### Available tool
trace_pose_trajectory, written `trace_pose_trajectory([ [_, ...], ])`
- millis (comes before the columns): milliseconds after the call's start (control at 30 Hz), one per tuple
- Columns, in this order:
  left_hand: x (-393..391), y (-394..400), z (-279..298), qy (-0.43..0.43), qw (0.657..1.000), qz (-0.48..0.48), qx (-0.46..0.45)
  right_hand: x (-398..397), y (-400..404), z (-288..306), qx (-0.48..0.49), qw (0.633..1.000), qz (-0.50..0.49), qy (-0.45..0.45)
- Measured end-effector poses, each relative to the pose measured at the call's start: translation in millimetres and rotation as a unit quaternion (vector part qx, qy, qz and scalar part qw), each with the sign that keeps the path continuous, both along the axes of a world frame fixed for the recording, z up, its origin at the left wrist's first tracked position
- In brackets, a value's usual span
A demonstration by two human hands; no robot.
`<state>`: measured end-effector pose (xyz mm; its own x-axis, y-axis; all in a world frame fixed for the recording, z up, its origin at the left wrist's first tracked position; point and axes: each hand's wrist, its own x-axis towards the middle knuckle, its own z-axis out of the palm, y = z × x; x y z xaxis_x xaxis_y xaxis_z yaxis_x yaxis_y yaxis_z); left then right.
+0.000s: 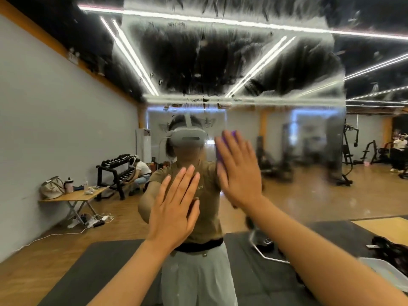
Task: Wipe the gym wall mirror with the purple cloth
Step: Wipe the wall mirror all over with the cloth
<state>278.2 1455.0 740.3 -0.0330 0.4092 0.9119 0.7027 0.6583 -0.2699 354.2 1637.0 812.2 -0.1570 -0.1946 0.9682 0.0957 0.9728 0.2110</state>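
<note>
The wall mirror (287, 133) fills the view ahead, its upper and right parts smeared with wet streaks. My right hand (239, 171) presses flat against the glass with straight fingers, and the purple cloth (228, 140) lies under its palm, showing only between and above the fingers. My left hand (174, 208) is spread flat beside it, lower and to the left, fingers straight, resting on or just off the glass. My own reflection stands behind both hands.
The mirror reflects a folding table (75, 196) with bags and bottles, a dumbbell rack (117, 171), gym machines (348, 155) and other people. Black floor mats (106, 266) lie below. A clear plastic tub (384, 272) and a dark bag (390, 248) sit at lower right.
</note>
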Motion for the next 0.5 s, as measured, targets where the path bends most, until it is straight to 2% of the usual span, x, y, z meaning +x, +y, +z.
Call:
trace_pose_trajectory([
  [133, -2, 0, -1, -0.005, 1.000, 0.008, 0.002, 10, 8, -95, 0.174, 0.977, -0.011, -0.119],
  [233, 0, -2, -4, -0.013, 0.999, 0.027, 0.015, 18, 25, -120, 0.279, 0.943, -0.037, -0.179],
  [333, 2, -8, -2, -0.005, 0.999, 0.045, 0.006, 20, 39, -90, 0.370, 0.901, -0.023, -0.226],
  [367, 1, -10, -1, 0.000, 0.999, 0.046, 0.002, 19, 42, -73, 0.378, 0.898, -0.015, -0.226],
  [500, 0, -17, 0, 0.005, 0.999, 0.040, 0.000, 14, 43, 9, 0.302, 0.943, -0.003, -0.141],
])
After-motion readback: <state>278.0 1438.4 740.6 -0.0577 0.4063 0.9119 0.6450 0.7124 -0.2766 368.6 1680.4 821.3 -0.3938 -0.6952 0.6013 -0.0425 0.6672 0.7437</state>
